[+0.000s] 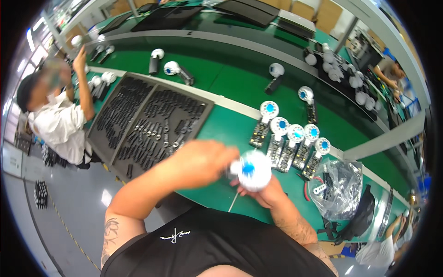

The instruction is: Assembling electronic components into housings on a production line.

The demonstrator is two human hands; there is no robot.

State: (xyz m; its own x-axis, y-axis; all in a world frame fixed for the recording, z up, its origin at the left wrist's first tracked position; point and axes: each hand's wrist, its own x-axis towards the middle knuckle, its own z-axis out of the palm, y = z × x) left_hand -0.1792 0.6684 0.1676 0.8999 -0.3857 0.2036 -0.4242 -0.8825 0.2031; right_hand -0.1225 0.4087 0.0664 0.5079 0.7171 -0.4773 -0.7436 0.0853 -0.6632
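Over the near edge of the green bench, a white round-headed device (255, 171) with a blue disc faces me. My right hand (265, 193) grips it from below and behind, with part of the fingers hidden by the white head. My left hand (207, 159) is curled at the device's left side, blurred by motion, and its fingertips meet near the small white neck. Whether it pinches a small part there is hidden. To the right of the hands, several similar devices (296, 134) lie in a row, with blue-centred heads and bare circuit boards in their black handles.
A grey divided tray (210, 108) of small black parts stands to the left. A clear plastic bag (339, 198) and a black pouch (362, 214) lie at right. More devices (171, 69) sit on the green conveyor (221, 69) beyond. A co-worker (60, 120) works at far left.
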